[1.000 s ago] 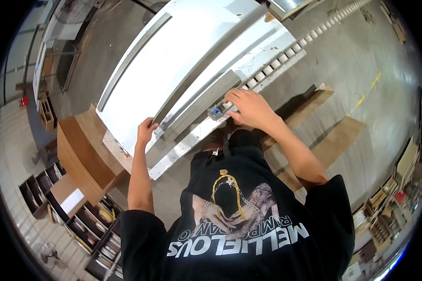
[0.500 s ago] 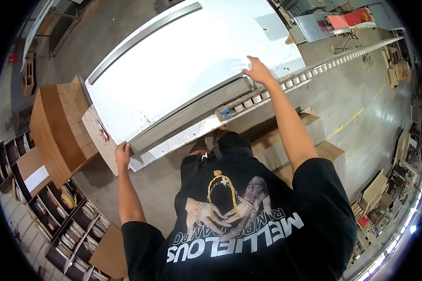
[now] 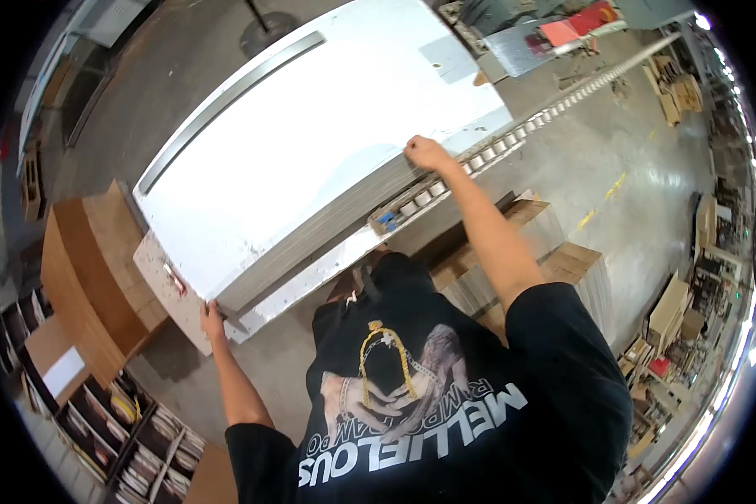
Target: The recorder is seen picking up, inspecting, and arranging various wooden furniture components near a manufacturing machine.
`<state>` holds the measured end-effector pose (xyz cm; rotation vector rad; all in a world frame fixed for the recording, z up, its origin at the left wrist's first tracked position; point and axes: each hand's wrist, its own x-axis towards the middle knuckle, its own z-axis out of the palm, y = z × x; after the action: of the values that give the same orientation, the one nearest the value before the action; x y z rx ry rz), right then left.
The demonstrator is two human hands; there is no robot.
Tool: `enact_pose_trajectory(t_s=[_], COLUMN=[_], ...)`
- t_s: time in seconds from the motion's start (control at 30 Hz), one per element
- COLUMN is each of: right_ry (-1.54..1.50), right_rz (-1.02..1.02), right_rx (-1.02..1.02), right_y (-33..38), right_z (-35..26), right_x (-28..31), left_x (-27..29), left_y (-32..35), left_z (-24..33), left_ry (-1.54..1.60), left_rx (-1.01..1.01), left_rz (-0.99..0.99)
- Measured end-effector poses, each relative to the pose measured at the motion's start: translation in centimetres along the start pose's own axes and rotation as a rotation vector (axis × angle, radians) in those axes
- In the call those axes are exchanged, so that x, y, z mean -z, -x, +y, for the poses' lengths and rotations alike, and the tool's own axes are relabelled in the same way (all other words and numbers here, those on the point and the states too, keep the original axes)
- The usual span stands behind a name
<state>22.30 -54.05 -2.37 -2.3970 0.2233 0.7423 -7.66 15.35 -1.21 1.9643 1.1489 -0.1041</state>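
A stack of flat boards with a large white panel (image 3: 311,126) on top lies across a white work surface (image 3: 336,262) in front of me. The layered grey edges of the stack (image 3: 311,220) face me. My left hand (image 3: 213,322) is closed around the near left corner of the stack, its thumb on the top edge. Farther along to the right, my right hand (image 3: 429,154) is curled closed over the near edge of the top panel; its fingertips are partly hidden. Along the panel's far side runs a long grey strip (image 3: 227,105).
A roller rail (image 3: 487,155) stretches away to the right. Brown boards (image 3: 88,286) stand at left, beside a small red-handled tool (image 3: 175,280). Stacked cardboard (image 3: 563,273) sits on the floor to my right. Shelves with many rolled or coiled items (image 3: 147,454) are at lower left.
My right hand has gone from outstretched fingers to curled ones at the panel's edge. The left hand stays at the corner. The whole view has shifted, and more of the stack's side shows.
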Motion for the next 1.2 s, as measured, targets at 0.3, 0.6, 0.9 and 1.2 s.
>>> enact_pose_trajectory(t_s=[0.3, 0.6, 0.9, 1.2], right_ry=[-0.082, -0.136, -0.125, 0.417], right_rz=[0.183, 0.043, 0.030, 0.018], right_rx=[0.023, -0.079, -0.071, 0.864], right_y=[1.7, 1.5, 3.1, 13.9], right_z=[-1.0, -0.8, -2.0, -21.9], right_x=[-1.6, -0.7, -0.6, -11.9], left_x=[1.6, 1.1, 0.6, 3.6], left_y=[-2.8, -2.1, 0.4, 3.3], left_z=[-2.5, -3.2, -1.4, 1.6], left_ry=[0.279, 0.346, -0.041, -0.808], left_rx=[0.062, 0.103, -0.049, -0.750], left_rz=[-0.016, -0.005, 0.081, -0.071])
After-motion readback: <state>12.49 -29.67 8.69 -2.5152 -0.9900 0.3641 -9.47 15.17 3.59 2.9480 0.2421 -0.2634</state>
